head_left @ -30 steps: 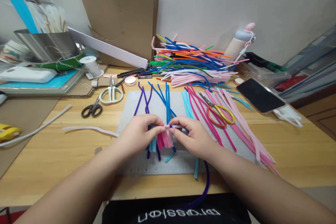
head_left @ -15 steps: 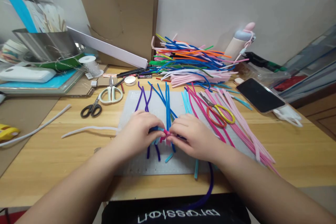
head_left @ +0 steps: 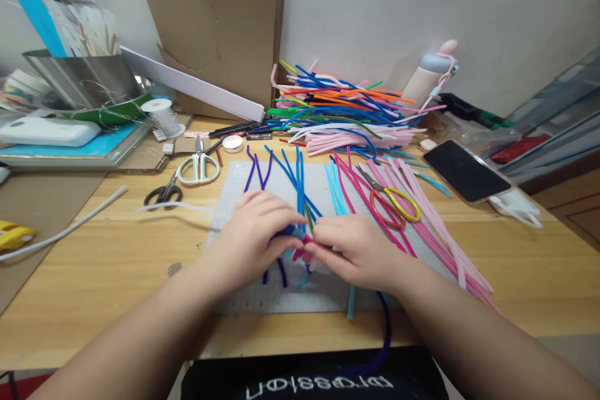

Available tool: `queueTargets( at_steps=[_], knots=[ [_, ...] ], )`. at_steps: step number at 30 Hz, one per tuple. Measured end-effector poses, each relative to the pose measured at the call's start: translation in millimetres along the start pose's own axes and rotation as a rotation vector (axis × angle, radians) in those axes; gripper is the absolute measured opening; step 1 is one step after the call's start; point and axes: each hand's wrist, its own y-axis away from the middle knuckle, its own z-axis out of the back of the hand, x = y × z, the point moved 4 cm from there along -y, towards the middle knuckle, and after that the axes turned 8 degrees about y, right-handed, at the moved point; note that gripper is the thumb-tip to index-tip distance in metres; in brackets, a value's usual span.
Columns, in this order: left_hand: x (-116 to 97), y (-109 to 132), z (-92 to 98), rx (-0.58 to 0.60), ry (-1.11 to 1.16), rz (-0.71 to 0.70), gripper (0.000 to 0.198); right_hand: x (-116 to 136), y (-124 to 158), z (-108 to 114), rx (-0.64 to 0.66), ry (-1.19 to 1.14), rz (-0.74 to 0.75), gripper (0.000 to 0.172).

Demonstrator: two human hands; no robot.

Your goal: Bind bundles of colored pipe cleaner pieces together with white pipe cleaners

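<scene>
My left hand (head_left: 255, 240) pinches a small bundle of pipe cleaners (head_left: 300, 249), blue on its side and pink at the middle. Fingertips of my right hand (head_left: 351, 247) close on the same bundle from the right, almost touching the left thumb. A white pipe cleaner (head_left: 175, 206) sticks out to the left from behind my left hand. Beneath the right wrist a dark purple pipe cleaner (head_left: 387, 325) curves down toward my lap. Under both hands lies a grey cutting mat (head_left: 244, 300) with blue pipe cleaners (head_left: 300, 181) and purple ones (head_left: 253, 169) on it. My fingers hide part of the bundle.
Red-and-yellow scissors (head_left: 394, 203) rest on pink pipe cleaners (head_left: 435, 231) at right, beside a phone (head_left: 464, 169). White scissors (head_left: 199, 165) and black scissors (head_left: 164, 194) lie left. A colourful pipe-cleaner pile (head_left: 347, 106) and cardboard (head_left: 215, 37) stand behind.
Both hands have shifted slightly, the bundle moving a little to the right. The white pipe cleaner at the left has swung upward and right, now crossing the black scissors' handles.
</scene>
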Motion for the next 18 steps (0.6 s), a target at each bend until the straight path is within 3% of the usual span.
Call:
queueTargets(
  at_steps=[3, 4, 5, 6, 7, 9, 12, 14, 18],
  knots=[
    [-3, 7, 19.7, -0.428, 0.033, 0.105, 0.013, -14, 1, 6, -0.233, -0.338, -0.248, 0.033],
    [-3, 10, 23.2, -0.526, 0.075, 0.142, 0.006, -19, 2, 7, -0.333, -0.447, -0.328, 0.034],
    [-2, 12, 23.6, -0.566, 0.145, 0.175, 0.011, -24, 3, 7, -0.424, -0.543, -0.393, 0.034],
    [-1, 13, 20.4, -0.542, 0.232, 0.216, 0.023, -27, 3, 5, -0.496, -0.624, -0.441, 0.035],
    [2, 11, 12.2, -0.431, 0.319, 0.301, 0.032, -29, 3, 2, -0.544, -0.692, -0.469, 0.036],
    [9, 10, -8.4, -0.226, 0.515, 0.508, 0.034, -31, 2, -5, -0.58, -0.788, -0.495, 0.036],
    [12, 7, -36.6, -0.042, 0.876, 0.639, 0.039, -29, 1, -14, -0.586, -0.848, -0.493, 0.034],
    [12, 6, -45.8, -0.014, 0.988, 0.683, 0.041, -25, 0, -18, -0.549, -0.863, -0.484, 0.033],
    [15, 7, -43.7, -0.055, 0.93, 0.721, 0.039, -22, -2, -19, -0.435, -0.846, -0.462, 0.036]
  ],
)
